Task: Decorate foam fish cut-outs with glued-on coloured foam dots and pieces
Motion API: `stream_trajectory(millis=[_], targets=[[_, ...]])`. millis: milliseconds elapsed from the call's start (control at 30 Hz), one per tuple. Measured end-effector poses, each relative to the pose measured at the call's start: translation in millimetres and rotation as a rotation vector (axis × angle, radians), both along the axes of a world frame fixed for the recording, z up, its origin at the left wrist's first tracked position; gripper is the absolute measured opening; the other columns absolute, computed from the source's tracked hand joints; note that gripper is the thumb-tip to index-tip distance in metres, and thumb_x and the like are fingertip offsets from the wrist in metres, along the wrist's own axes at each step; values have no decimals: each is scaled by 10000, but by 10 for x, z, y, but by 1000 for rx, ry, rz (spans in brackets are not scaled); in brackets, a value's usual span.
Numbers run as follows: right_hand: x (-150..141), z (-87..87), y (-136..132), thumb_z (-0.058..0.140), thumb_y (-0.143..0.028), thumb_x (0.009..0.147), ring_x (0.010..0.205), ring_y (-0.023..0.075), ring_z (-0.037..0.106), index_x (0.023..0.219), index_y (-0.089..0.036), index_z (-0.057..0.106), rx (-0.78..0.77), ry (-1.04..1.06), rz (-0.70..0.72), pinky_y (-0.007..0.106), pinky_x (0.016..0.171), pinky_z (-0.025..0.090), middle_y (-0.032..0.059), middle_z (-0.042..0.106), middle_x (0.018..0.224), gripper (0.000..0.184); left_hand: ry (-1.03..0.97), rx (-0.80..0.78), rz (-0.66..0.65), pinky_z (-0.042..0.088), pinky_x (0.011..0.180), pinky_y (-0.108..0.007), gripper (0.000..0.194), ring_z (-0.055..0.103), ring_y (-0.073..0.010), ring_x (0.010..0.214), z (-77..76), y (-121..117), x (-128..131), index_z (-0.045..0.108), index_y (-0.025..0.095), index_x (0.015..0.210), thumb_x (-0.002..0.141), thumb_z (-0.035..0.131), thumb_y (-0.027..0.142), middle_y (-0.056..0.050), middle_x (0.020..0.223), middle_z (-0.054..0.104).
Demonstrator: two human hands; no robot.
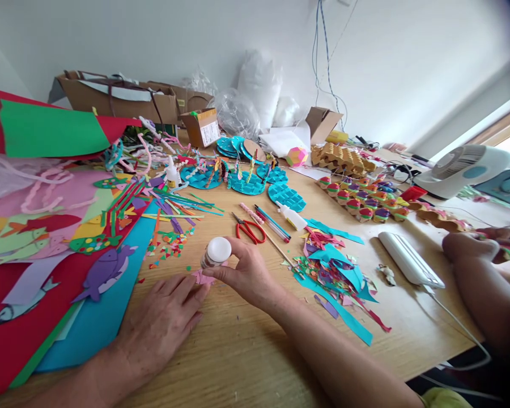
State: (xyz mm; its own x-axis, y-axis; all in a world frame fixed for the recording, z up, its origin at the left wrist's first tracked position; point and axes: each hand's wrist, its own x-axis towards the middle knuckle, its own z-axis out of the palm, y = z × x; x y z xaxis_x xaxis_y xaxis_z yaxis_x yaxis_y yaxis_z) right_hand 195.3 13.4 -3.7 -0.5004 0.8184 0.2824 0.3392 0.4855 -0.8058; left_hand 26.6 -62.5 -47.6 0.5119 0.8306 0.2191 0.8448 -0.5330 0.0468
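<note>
My right hand (250, 276) is closed around a small bottle (216, 252) with a printed label, its round white end facing up. Whatever is at the bottle's lower end is hidden by my fingers. Directly under it, a small pink paper piece (204, 277) lies on the table. My left hand (170, 303) rests palm down with its fingers stretched out, the fingertips touching the edge of that pink paper. Tiny coloured paper scraps (170, 245) are scattered just beyond my left hand. Red-handled scissors (250, 231) lie past my right hand.
Coloured sheets with paper fish (106, 266) cover the left side. Paper offcuts (335, 272), a white glue bottle (292, 216) and a white power bank (410, 259) lie to the right. Painted egg cartons (363, 198) stand farther back. Another person's hands (476, 246) work at the right edge.
</note>
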Motion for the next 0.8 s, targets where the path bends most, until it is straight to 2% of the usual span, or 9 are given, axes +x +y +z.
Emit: stream_trajectory(millis=[167, 400, 800], targets=[[-33, -58, 17, 701, -315, 671, 730, 142, 561, 767, -181, 596, 10, -42, 3, 232, 651, 414, 6, 633, 771, 195, 7, -21, 4, 458, 796, -394, 337, 521, -238, 993, 11, 2, 3, 499, 234, 1131, 799, 481, 178, -40, 1101, 578], [63, 20, 40, 701, -268, 674, 714, 148, 551, 762, -163, 601, -5, -16, -57, 247, 638, 409, 13, 623, 757, 170, 62, -61, 18, 448, 803, -398, 356, 516, -241, 995, 33, -4, 9, 486, 231, 1160, 806, 478, 188, -49, 1115, 571], [134, 80, 22, 674, -303, 700, 672, 134, 543, 743, -161, 606, 10, -62, -26, 240, 616, 407, 8, 625, 722, 163, 43, -28, 12, 436, 816, -395, 363, 510, -244, 1017, 4, -3, -7, 485, 236, 1171, 811, 472, 196, -58, 1119, 571]])
